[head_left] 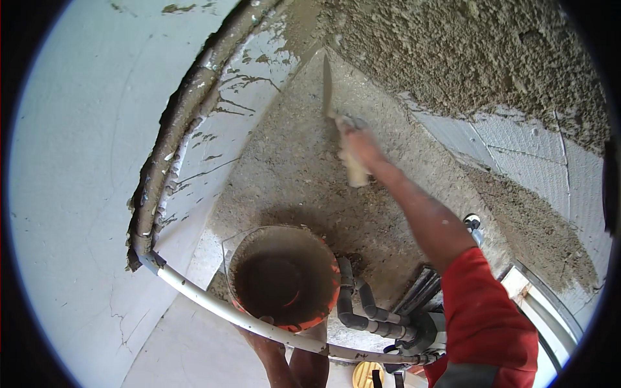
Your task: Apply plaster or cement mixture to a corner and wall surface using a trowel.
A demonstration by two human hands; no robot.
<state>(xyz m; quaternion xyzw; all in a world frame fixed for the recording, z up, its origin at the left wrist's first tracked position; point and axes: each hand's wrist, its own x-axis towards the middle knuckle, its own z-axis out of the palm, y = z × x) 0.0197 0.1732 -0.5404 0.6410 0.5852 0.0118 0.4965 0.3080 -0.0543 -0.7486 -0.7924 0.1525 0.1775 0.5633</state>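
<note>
My right hand (pixel 362 147), blurred by motion, is closed round the pale handle of a trowel (pixel 327 84). The thin grey blade points away from me toward the corner where two walls meet a rough grey surface. Nearer to me is a round orange-red bucket (pixel 331 301), stained with mortar, with a thin wire handle at its left and dark grey material inside. At its near rim my left hand (pixel 266 319) shows little more than what looks like a thumb over the edge. The white pipe and the bucket hide the rest of that hand.
A white pipe (pixel 220 310) curves across in front of the bucket into a broken channel (pixel 181 123) in the left wall. Black elbow pipes (pixel 356 320) stand right of the bucket. Wet, rough mortar (pixel 453 52) covers the upper right wall. A yellow round grate (pixel 367 375) lies low.
</note>
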